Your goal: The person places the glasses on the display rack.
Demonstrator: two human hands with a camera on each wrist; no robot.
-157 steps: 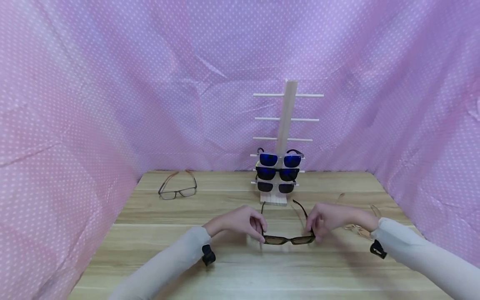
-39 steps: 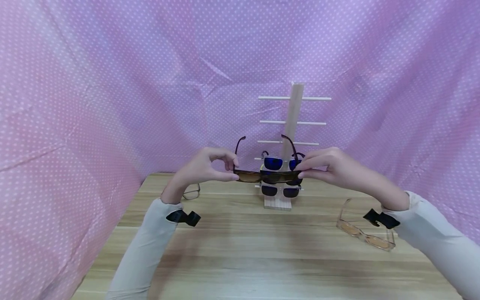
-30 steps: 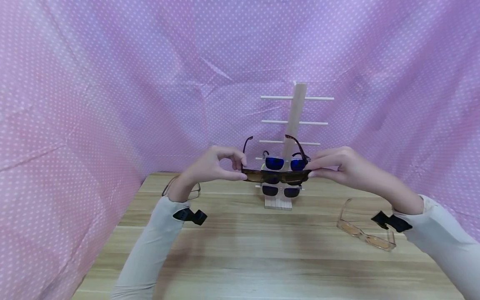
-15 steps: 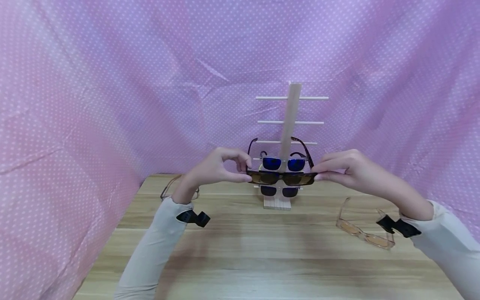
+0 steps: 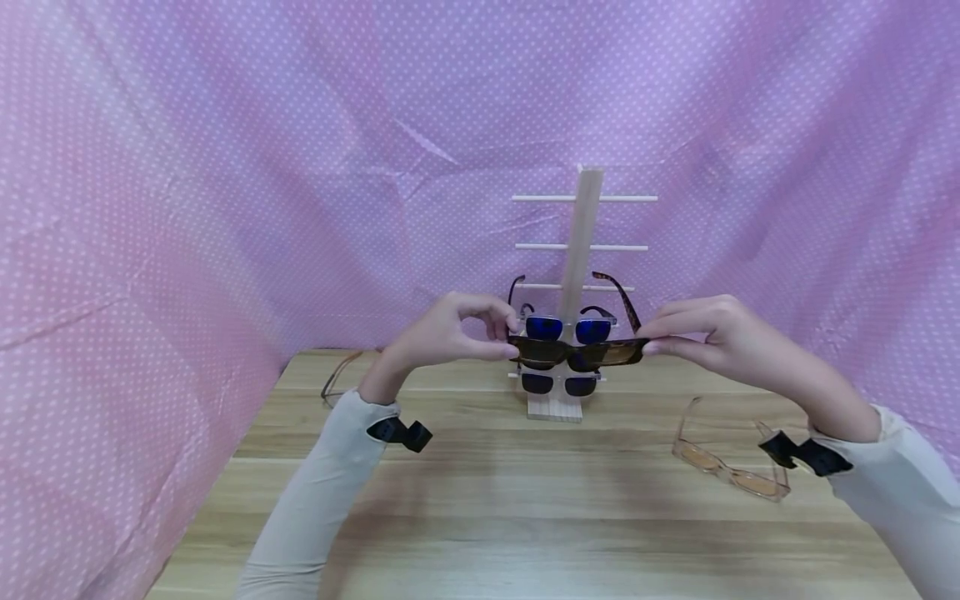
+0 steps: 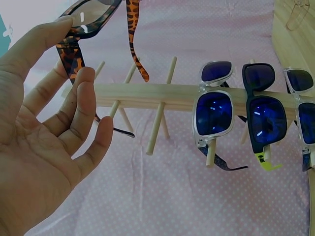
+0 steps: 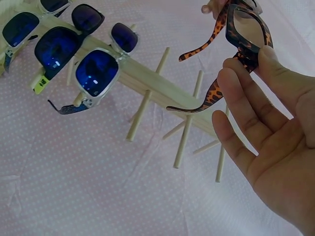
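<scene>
My left hand [image 5: 453,333] and right hand [image 5: 705,329] hold tortoiseshell sunglasses [image 5: 622,353] in the air before a wooden display stand [image 5: 581,242]. Each hand pinches one outer end of the frame between thumb and fingers, clear in the left wrist view near the hinge [image 6: 74,59] and in the right wrist view at the other hinge [image 7: 246,56]. Their temples are unfolded and point toward the stand. On the lower rods hang clear-framed sunglasses [image 5: 543,327], black-framed ones [image 6: 268,120] and another clear pair [image 5: 537,383]. In the head view the held pair partly covers the black ones.
Clear-framed glasses with orange lenses [image 5: 727,473] lie on the wooden table [image 5: 525,517] at the right, near my right wrist. At the left, eyeglasses [image 5: 335,379] are partly hidden behind my left arm. The upper rods [image 5: 626,198] bear nothing. A dotted pink curtain [image 5: 420,225] surrounds the table.
Both hands have lifted the tortoiseshell sunglasses from the table to in front of the stand. Over the last second the hands and sunglasses have shifted slightly right.
</scene>
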